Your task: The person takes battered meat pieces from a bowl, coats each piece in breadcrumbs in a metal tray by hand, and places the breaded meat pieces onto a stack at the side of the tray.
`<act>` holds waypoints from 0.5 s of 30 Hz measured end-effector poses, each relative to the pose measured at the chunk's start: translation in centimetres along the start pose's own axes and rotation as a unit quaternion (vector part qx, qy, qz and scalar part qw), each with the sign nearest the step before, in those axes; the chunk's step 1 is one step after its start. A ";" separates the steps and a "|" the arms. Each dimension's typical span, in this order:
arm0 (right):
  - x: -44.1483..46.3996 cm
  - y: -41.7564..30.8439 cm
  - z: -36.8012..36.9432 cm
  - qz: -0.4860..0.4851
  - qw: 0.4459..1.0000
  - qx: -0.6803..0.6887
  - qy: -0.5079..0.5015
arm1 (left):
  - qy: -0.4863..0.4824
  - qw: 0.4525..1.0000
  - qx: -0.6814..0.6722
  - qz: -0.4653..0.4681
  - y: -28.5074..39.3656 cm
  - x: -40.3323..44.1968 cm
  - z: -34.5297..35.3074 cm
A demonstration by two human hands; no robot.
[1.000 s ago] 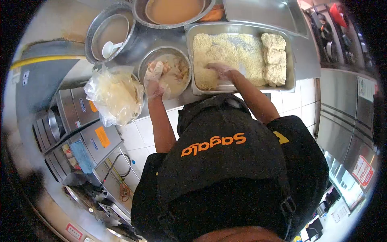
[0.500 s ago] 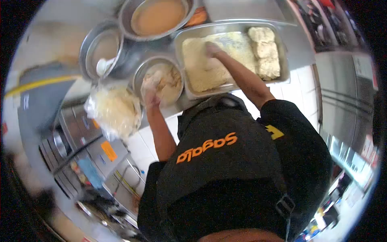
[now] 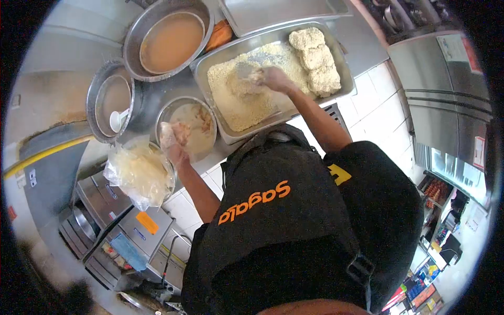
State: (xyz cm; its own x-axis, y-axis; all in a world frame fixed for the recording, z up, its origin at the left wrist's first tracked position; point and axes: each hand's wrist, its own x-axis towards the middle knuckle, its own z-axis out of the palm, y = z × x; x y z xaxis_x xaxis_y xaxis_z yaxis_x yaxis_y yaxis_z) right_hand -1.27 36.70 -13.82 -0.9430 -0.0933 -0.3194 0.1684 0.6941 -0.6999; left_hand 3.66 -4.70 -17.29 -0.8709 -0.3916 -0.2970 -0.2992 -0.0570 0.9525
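Note:
My left hand (image 3: 170,144) is at the left rim of a round metal bowl (image 3: 159,115) of pale batter. Its fingers are curled round a wet, pinkish piece of raw meat (image 3: 182,132); more meat shows in the batter. My right hand (image 3: 273,80) is over a large metal tray (image 3: 231,137) spread with yellowish breadcrumbs (image 3: 226,107). Its crumb-coated fingers are bent, with a blurred clump of crumbs just left of them. Several breaded pieces (image 3: 317,60) are lined up at the tray's right end.
A big bowl of orange-brown liquid (image 3: 170,44) stands at the back. Left of it is a metal bowl (image 3: 94,100) holding a white scoop (image 3: 116,121). A clear plastic bag (image 3: 139,173) with pale contents lies nearest on the left. Another metal tray (image 3: 283,10) is behind.
My view has turned, shifting the bowls and tray leftward. My left hand has moved to the bowl's left side with the meat. My right hand is lower over the crumbs.

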 end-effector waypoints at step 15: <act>-2.0 18.6 -16.2 0.056 0.943 -0.209 0.254 | -0.072 0.990 0.081 0.085 0.1 0.3 -0.1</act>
State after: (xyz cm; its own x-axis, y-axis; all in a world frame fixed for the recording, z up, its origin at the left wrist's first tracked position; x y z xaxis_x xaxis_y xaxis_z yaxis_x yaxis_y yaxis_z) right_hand -0.93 61.37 -15.89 -0.9596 0.2778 0.0450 0.2477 0.9095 -0.3339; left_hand 3.40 -4.88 -17.26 -0.9572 -0.2463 -0.1518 -0.1926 0.1511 0.9696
